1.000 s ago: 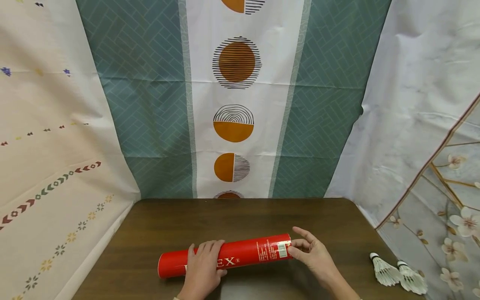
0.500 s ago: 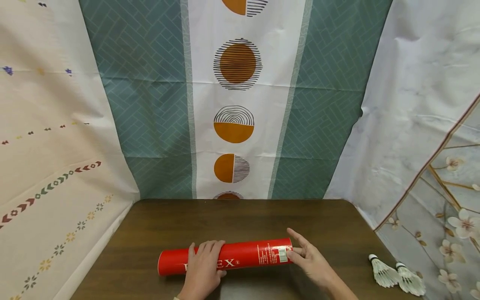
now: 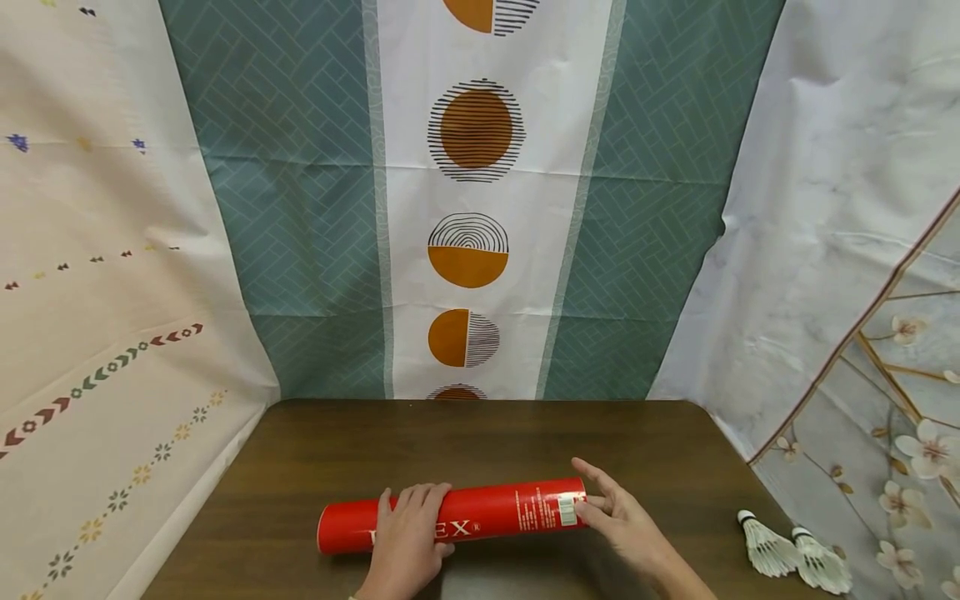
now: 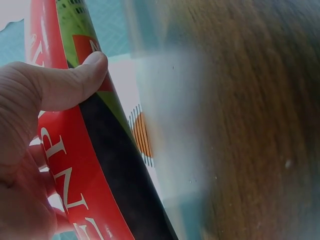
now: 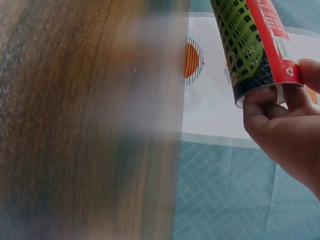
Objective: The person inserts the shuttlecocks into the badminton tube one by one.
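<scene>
A red shuttlecock tube (image 3: 498,510) lies sideways close over the table, its right end tilted slightly farther back. My left hand (image 3: 408,533) grips it left of the middle, the thumb (image 4: 75,85) across the tube's black and green side in the left wrist view. At the right end, my right hand (image 3: 626,525) has its thumb on the outside by the barcode. Curled fingers (image 5: 272,102) reach into the tube's open end in the right wrist view, their tips hidden inside. In the head view, the index finger extends away from the tube.
Two white shuttlecocks (image 3: 795,557) lie side by side at the right edge of the dark wooden table (image 3: 480,437). A patterned cloth (image 3: 300,250) hangs behind the table, with pale cloths at both sides.
The right hand's fingers have moved a little left and farther into the tube's end. That end sits slightly lower in the head view. My left hand keeps its hold.
</scene>
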{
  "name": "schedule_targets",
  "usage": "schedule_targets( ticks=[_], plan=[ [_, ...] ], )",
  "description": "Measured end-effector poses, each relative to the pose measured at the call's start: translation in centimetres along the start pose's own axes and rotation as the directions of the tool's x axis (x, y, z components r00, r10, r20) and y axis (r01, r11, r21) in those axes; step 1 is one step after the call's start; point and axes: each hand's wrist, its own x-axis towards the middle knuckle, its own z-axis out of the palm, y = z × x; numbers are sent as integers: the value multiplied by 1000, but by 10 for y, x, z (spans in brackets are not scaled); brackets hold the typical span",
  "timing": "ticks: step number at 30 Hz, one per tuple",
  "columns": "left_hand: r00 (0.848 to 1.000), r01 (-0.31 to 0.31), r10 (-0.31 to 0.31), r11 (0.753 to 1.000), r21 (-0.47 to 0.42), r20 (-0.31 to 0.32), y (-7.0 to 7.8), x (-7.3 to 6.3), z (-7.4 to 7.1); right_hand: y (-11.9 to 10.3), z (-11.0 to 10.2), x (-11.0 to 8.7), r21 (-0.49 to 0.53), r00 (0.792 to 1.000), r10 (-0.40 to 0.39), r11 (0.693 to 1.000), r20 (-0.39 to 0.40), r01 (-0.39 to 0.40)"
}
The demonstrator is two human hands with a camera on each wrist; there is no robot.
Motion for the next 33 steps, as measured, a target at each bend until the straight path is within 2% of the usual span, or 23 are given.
schedule_targets(
  ticks=[8, 33],
  plan=[
    [1000, 15, -15, 1000, -3, 20, 1, 1, 2, 0, 0, -1, -12, 1000, 8, 1000, 25, -7],
    [1000, -7, 8, 1000, 20, -13, 1, 1, 1, -3, -1, 0, -4, 1000, 21, 1000, -8, -21]
  ],
)
